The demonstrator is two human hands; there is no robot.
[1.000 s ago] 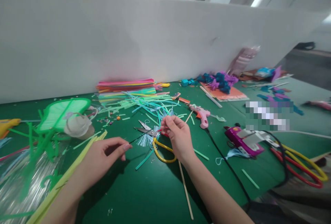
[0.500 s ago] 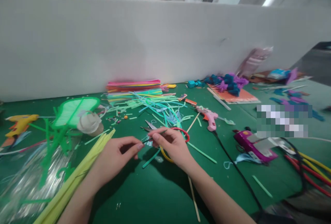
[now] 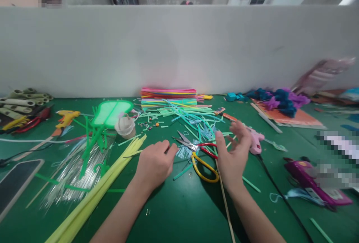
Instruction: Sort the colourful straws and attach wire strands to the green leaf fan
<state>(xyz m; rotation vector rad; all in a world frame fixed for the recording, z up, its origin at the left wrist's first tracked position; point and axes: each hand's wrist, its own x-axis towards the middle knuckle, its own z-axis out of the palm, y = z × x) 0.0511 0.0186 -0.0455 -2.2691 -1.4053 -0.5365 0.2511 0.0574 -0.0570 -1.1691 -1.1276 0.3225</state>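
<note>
Thin stick (image 3: pixel 132 155), pointing to nine o'clock, is apparently held in the left hand (image 3: pixel 157 162), whose fingers are curled narrow, the grip itself hidden. At three o'clock from that hand, scissors (image 3: pixel 194 147) are seen lying, and beyond them the right hand (image 3: pixel 232 162) is held wide with nothing gripped. Handling of the stick is judged the step in hand; a steady left hold and narrowed right fingers would be called for next.

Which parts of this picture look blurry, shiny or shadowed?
Head view: bare right hand slightly smeared; head view: bright glints along the bundle of thin, clear, shiny strips; head view: soft dark shadow on the green tabletop below that hand.
</note>
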